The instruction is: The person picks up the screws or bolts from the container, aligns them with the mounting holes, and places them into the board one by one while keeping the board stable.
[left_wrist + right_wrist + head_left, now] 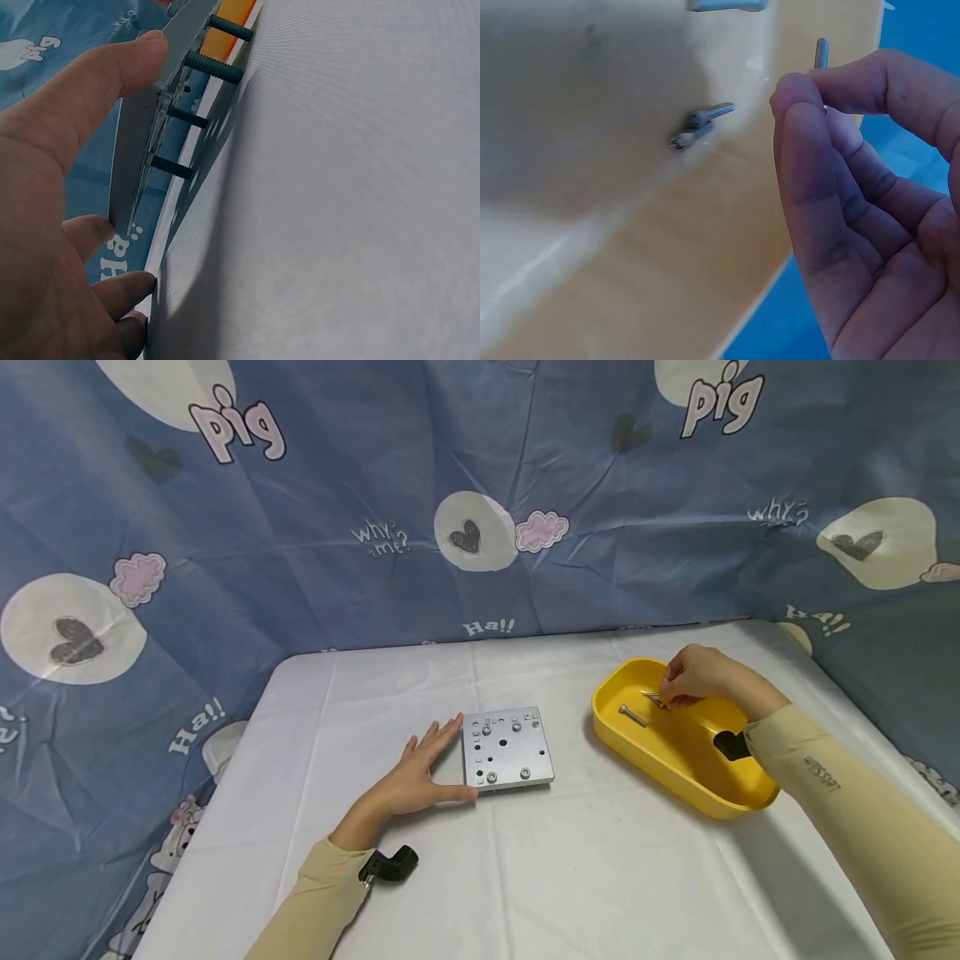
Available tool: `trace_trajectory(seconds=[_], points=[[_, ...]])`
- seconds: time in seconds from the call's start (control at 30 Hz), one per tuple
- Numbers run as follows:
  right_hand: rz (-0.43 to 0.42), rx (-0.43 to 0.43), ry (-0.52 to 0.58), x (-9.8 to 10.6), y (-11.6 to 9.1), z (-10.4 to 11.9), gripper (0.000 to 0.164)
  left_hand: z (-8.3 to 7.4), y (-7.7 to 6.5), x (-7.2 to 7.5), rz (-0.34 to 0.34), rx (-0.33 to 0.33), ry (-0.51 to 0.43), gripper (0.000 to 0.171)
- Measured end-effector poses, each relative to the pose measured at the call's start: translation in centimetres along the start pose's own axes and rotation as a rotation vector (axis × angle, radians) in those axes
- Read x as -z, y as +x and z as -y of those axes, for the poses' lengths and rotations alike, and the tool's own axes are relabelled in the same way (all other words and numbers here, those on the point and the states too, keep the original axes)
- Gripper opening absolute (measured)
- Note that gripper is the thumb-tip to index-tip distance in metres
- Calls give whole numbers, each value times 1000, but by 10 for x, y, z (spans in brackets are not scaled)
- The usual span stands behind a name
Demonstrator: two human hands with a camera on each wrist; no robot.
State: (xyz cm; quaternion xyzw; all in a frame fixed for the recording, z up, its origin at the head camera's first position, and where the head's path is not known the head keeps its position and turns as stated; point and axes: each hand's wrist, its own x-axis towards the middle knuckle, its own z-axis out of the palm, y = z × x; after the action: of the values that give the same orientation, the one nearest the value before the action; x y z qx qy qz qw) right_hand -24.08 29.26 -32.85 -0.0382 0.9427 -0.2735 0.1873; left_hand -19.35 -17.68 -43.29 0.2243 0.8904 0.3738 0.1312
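A square silver metal plate [517, 750] with holes and several socket-head screws lies on the table. My left hand [420, 777] is spread along its left side, fingers extended. The thumb [139, 56] touches the near edge, and the index fingertip is at the far left corner. Threaded screw shafts [214, 67] stick out beneath the plate. Over the far end of the yellow tray [682, 781], my right hand [701, 675] pinches a small screw [822, 52] between thumb and fingers. Its threaded tip shows above the fingertips; the rest is mostly hidden.
A longer screw [632, 715] lies in the tray, left of the right hand. Two small screws [699, 126] rest close together on the tray floor in the right wrist view. White cloth [570, 877] covers the table, and a blue printed curtain [337, 585] hangs behind it.
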Motion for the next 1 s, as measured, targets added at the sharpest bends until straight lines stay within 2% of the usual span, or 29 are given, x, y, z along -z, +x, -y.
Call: trace_trajectory(seconds=[0.23,0.6,0.77,1.0], points=[[-21,-15,20,7,3,12,16,1,-1,-1,1,3,3,122],[-25,8,74,16,9,29,21,1,1,0,0,-2,13,122],[-36,24,83,16,10,38,22,1,1,1,-1,5,14,122],[-30,-1,131,13,16,49,27,0,0,1,1,-3,3,122]])
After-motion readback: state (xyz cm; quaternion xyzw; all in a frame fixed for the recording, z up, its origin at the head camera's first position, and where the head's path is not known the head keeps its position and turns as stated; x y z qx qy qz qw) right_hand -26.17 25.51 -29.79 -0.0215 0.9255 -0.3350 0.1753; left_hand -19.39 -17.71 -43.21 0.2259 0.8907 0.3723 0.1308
